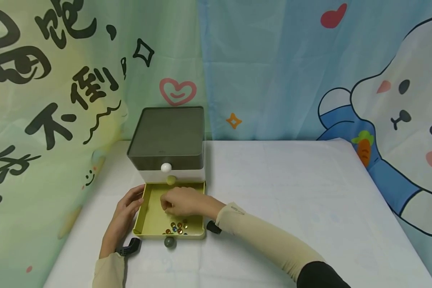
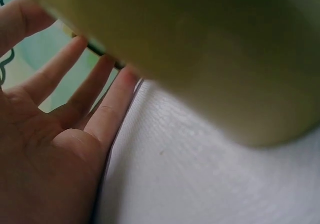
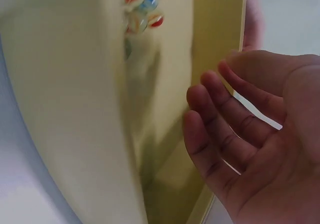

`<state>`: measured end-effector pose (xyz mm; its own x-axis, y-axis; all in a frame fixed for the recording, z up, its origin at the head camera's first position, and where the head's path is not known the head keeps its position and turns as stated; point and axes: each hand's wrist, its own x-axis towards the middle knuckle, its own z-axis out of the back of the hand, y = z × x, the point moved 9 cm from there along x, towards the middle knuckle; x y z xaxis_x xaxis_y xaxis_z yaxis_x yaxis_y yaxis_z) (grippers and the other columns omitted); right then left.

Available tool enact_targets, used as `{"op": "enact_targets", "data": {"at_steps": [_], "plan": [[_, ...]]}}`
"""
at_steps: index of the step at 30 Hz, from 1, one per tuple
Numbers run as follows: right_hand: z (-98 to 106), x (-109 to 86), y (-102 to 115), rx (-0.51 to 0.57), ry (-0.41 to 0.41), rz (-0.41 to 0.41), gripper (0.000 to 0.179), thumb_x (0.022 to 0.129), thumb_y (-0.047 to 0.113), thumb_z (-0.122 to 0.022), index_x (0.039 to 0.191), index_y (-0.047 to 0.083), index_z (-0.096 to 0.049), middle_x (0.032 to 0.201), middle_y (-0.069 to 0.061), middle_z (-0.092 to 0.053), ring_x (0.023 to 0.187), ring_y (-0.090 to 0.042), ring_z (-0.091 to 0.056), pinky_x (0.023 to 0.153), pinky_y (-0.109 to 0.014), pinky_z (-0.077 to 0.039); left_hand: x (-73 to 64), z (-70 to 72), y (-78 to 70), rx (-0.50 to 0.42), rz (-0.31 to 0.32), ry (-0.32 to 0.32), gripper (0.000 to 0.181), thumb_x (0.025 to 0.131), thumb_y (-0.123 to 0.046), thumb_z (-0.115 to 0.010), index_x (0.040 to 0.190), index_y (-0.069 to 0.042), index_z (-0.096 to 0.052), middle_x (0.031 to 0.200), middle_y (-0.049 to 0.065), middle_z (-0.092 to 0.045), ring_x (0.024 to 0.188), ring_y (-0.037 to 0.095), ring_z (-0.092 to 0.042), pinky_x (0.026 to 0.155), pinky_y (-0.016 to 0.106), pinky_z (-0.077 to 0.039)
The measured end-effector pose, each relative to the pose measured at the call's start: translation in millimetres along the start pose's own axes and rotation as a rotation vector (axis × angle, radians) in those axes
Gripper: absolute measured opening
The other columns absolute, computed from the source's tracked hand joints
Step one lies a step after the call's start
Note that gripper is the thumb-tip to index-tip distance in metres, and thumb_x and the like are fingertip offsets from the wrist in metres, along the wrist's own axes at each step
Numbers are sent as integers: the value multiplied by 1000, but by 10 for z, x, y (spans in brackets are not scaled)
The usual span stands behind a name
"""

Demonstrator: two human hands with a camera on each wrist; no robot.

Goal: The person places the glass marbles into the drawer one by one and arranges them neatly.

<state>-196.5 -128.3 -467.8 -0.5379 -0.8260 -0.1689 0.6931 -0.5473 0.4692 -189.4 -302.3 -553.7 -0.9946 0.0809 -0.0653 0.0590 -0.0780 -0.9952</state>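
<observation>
A yellow-green drawer (image 1: 155, 208) is pulled out from the bottom of a small drawer cabinet (image 1: 169, 136). Several glass marbles (image 1: 179, 225) lie in it near its front wall; the right wrist view shows them with red, blue and orange swirls. My left hand (image 1: 124, 214) rests along the drawer's left side, fingers fairly straight against the outer wall. Over the inside of the drawer hovers my right hand (image 1: 183, 202), behind the marbles. Its fingers (image 3: 197, 134) are loosely curved, thumb tip close to the index fingertip, with nothing visible in the palm.
A dark green knob (image 1: 169, 242) sits on the drawer's front. Above are a white knob (image 1: 166, 167) and a yellow-green knob (image 1: 171, 180) on the upper drawers. White cloth (image 1: 273, 192) covers the table. A printed curtain (image 1: 259, 72) hangs behind it.
</observation>
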Motion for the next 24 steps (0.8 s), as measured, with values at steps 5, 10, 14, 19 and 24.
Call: {"op": "enact_targets", "data": {"at_steps": [5,10,14,19,24], "plan": [[57,-159,119,71,-48,72,6,102,23,-66,104,23,-73,98,15,-70,84,3,-60,74,-14,-47,15,4,3,11,14,15,53,110,-19,-50,158,-2,-37,159,22,-42,134,4,-53,102,14,-48],[47,-337,228,158,-86,123,12,104,20,-64,109,17,-74,101,12,-72,85,5,-60,76,-11,-47,28,20,1,11,50,41,54,109,-19,-52,159,-4,-37,161,18,-40,134,3,-52,103,13,-46],[-7,-479,287,311,-84,143,12,104,16,-64,109,14,-74,103,7,-74,84,6,-61,78,-10,-49,49,19,-35,24,63,71,55,109,-20,-52,160,-7,-36,162,16,-39,133,3,-53,103,12,-46],[-104,-642,293,490,-65,137,12,103,15,-65,110,12,-74,104,4,-76,88,8,-62,84,-12,-52,82,6,-103,58,68,91,56,110,-20,-51,162,-9,-31,162,21,-35,130,3,-53,101,13,-49],[-209,-753,257,632,-32,119,16,104,19,-65,115,12,-74,108,3,-75,91,8,-63,85,-15,-54,122,24,-155,136,96,84,59,110,-26,-51,163,-12,-28,163,21,-35,128,-1,-50,97,12,-48]]}}
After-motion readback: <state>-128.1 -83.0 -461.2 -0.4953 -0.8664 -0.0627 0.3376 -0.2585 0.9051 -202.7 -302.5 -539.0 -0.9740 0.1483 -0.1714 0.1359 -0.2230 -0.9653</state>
